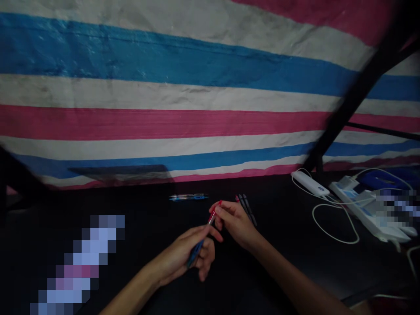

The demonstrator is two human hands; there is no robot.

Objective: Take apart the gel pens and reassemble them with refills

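Note:
Between my two hands is a slim pen [210, 218] with a red upper part, a pale barrel and a blue lower end, slanting up to the right. My right hand [236, 221] pinches the red part at the top between thumb and fingers. Lower down, my left hand [183, 250] has its thumb and fingers around the barrel, with the blue end showing below the thumb. Whether this is one pen or two pieces end to end, I cannot tell. Pens with blue parts [188, 197] lie beyond my left hand. Dark pens [246, 210] lie just behind my right hand.
On the black tabletop [131, 245], a white power strip [357, 210] and a white device [310, 183] with looping cables stand at the right. A striped sheet [183, 124] hangs behind. A dark slanted post [354, 98] rises at the right. A blurred-out strip [82, 262] lies left.

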